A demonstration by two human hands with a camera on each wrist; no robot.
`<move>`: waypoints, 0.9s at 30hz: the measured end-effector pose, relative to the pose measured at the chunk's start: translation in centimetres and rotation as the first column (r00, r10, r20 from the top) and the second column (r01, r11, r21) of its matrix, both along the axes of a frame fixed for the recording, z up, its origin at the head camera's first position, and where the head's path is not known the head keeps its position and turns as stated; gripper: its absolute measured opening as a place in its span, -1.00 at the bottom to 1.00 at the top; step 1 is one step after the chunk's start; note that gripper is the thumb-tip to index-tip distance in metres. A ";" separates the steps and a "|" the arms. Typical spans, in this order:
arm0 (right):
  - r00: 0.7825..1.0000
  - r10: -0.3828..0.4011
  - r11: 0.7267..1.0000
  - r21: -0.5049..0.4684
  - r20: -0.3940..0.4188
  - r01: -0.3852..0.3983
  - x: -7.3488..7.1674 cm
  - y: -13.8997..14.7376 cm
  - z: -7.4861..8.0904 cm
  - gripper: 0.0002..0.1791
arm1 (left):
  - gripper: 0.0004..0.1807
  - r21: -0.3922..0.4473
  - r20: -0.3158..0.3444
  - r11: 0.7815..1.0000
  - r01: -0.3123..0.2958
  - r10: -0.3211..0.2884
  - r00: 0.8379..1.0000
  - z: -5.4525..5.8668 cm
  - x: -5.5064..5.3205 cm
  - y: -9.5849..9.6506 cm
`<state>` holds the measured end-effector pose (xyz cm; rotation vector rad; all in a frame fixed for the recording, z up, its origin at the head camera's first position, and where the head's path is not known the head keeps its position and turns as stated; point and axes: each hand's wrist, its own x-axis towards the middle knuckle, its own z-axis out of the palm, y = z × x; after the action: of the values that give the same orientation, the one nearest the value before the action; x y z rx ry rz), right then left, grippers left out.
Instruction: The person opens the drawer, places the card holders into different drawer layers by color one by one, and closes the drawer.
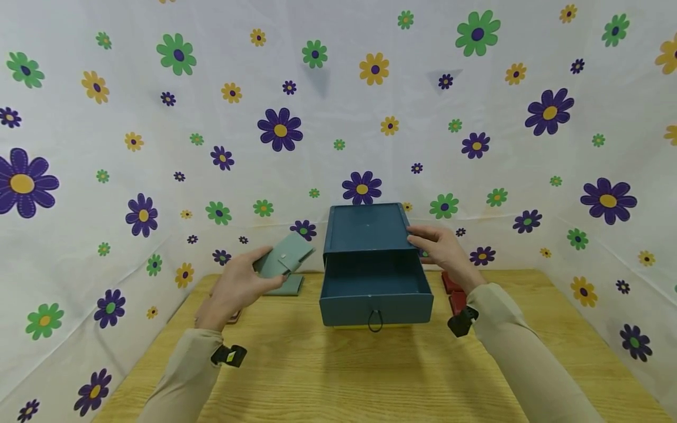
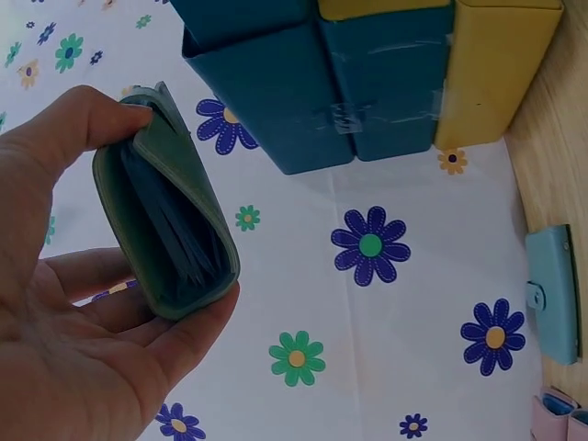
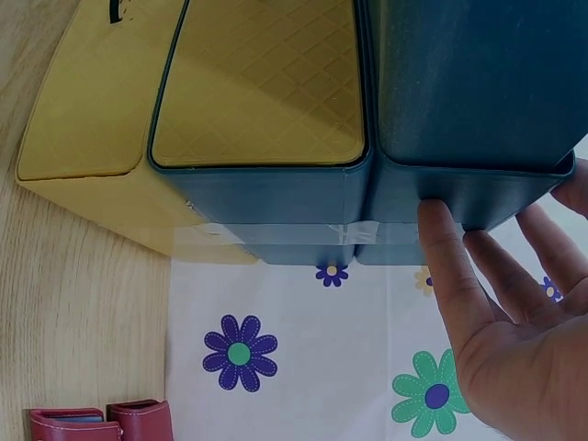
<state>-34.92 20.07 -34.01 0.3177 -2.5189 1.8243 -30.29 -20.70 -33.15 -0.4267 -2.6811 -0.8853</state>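
Observation:
My left hand [image 1: 233, 291] grips a pale green wallet [image 1: 290, 254] between thumb and fingers, raised above the table to the left of a stacked drawer unit [image 1: 367, 226]. Its snap strap faces up in the head view; in the left wrist view the wallet [image 2: 175, 211] shows card-like layers at its end. The unit's blue top drawer [image 1: 346, 311] is pulled out, with a black loop handle on its front. On the unit's right side rests my right hand [image 1: 444, 249], its extended fingers [image 3: 448, 262] touching the blue wall near the top.
A second green wallet [image 1: 292, 286] lies on the wooden table [image 1: 370, 376], left of the unit, with a pink wallet [image 2: 551, 421] nearer. Red wallets [image 1: 458, 302] lie to the right. Lower drawers with yellow fronts [image 3: 262, 83] sit under the blue one. Flower-patterned cloth surrounds the table.

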 end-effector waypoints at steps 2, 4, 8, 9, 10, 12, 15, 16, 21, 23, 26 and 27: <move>1.000 0.005 1.000 0.002 -0.005 -0.005 0.0 0.0 0.0 -0.41 | -0.19 0.012 0.001 1.000 0.008 -0.008 1.000 0.2 0.1 0.2; 1.000 0.007 1.000 0.004 -0.012 -0.007 0.0 0.1 0.0 -0.41 | -0.19 0.022 0.003 1.000 0.018 -0.018 1.000 0.5 0.3 0.5; 1.000 0.012 1.000 0.003 -0.020 -0.012 0.0 0.1 0.0 -0.41 | -0.21 0.048 0.007 0.997 0.055 -0.055 0.998 1.1 0.8 1.3; 1.000 0.012 1.000 0.002 -0.020 -0.012 0.0 0.1 0.0 -0.41 | -0.21 0.054 0.004 0.997 0.063 -0.064 0.998 1.2 0.9 1.5; 1.000 0.012 1.000 0.000 -0.019 -0.012 0.1 0.1 0.0 -0.41 | -0.21 0.064 0.002 0.995 0.073 -0.073 0.997 1.4 1.0 1.7; 1.000 0.010 1.000 -0.002 -0.016 -0.010 0.1 0.1 0.1 -0.41 | -0.22 0.075 -0.007 0.994 0.082 -0.082 0.997 1.6 1.3 2.1; 1.000 0.012 1.000 -0.004 -0.013 -0.012 0.2 0.0 0.2 -0.42 | -0.23 0.067 -0.038 0.994 0.087 -0.084 0.996 1.9 1.6 2.5; 1.000 0.013 1.000 -0.003 -0.013 -0.013 0.2 0.0 0.2 -0.42 | -0.23 0.060 -0.046 0.994 0.091 -0.088 0.995 2.0 1.7 2.7; 1.000 0.025 1.000 -0.005 -0.014 -0.025 0.2 0.0 0.2 -0.40 | -0.24 0.044 -0.051 0.991 0.127 -0.125 0.991 2.4 2.0 3.4; 0.999 0.031 0.999 -0.009 -0.014 -0.031 0.2 -0.1 0.2 -0.40 | -0.25 0.060 -0.028 0.987 0.150 -0.148 0.989 2.5 2.1 3.8; 1.000 0.028 0.999 -0.017 -0.009 -0.028 0.4 -0.1 0.3 -0.40 | -0.25 0.087 0.020 0.978 0.192 -0.194 0.981 2.7 2.3 4.4; 1.000 0.028 0.999 -0.017 -0.008 -0.028 0.5 -0.1 0.3 -0.40 | -0.25 0.092 0.032 0.974 0.207 -0.210 0.977 2.7 2.4 4.6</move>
<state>-34.47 19.95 -33.71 0.3604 -2.5046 1.8497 -27.90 -16.09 -30.44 -0.6866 -2.6569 -1.0770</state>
